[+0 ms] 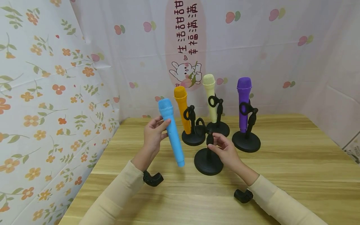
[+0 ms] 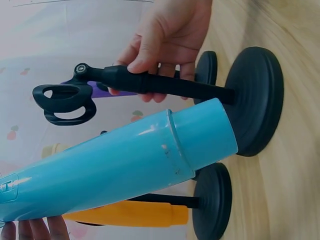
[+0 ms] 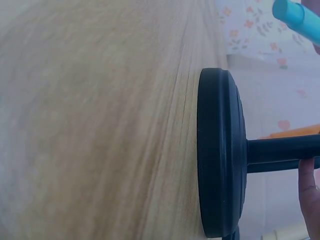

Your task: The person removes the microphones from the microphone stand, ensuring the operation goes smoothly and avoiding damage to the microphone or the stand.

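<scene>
My left hand grips a light blue microphone between thumb and fingers below its mesh head. The microphone tilts, its tail end pointing down toward the table. To its right, my right hand pinches the post of a black desktop microphone stand. That stand's round base sits on the table, and its ring-shaped clip at the top holds nothing. The blue microphone is apart from the clip. In the right wrist view only part of the right hand shows, at the edge.
Behind stand three more black stands, holding an orange microphone, a pale yellow microphone and a purple microphone. They rest on a wooden table. A patterned cloth hangs at the back and a floral one at the left.
</scene>
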Available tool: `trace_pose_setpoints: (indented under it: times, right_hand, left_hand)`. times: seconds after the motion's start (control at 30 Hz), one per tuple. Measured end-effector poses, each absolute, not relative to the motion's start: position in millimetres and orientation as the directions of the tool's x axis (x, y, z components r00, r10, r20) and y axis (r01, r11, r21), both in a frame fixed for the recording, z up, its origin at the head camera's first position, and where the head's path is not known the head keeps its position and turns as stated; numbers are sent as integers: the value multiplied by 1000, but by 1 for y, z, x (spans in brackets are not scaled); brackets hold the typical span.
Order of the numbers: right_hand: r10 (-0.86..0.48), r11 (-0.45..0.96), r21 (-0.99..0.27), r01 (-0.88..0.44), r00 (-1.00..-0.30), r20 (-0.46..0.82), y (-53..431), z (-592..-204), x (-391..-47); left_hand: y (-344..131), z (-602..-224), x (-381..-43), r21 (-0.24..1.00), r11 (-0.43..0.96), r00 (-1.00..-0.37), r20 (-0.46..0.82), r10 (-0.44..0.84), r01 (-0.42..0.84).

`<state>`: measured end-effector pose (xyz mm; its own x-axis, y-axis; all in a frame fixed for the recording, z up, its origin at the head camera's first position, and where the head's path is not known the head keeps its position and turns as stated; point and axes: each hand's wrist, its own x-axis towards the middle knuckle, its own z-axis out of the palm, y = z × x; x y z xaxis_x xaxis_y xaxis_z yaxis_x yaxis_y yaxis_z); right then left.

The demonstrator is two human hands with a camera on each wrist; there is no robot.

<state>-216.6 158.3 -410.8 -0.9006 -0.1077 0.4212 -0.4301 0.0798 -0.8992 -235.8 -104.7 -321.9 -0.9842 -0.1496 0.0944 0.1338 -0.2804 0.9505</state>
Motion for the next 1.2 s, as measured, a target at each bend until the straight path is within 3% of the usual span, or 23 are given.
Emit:
trace_pose_setpoints:
  times: [0.8, 1.2]
  right_hand:
    - [-126, 90, -905, -416, -906, 404, 160, -405, -216]
    - [-144, 113, -909, -401, -912, 384, 153, -396, -219]
  left_hand:
    - [-136, -343, -223, 995, -88, -992, 35, -119, 45]
    - [-155, -350, -217, 998, -30, -988, -57, -145, -53]
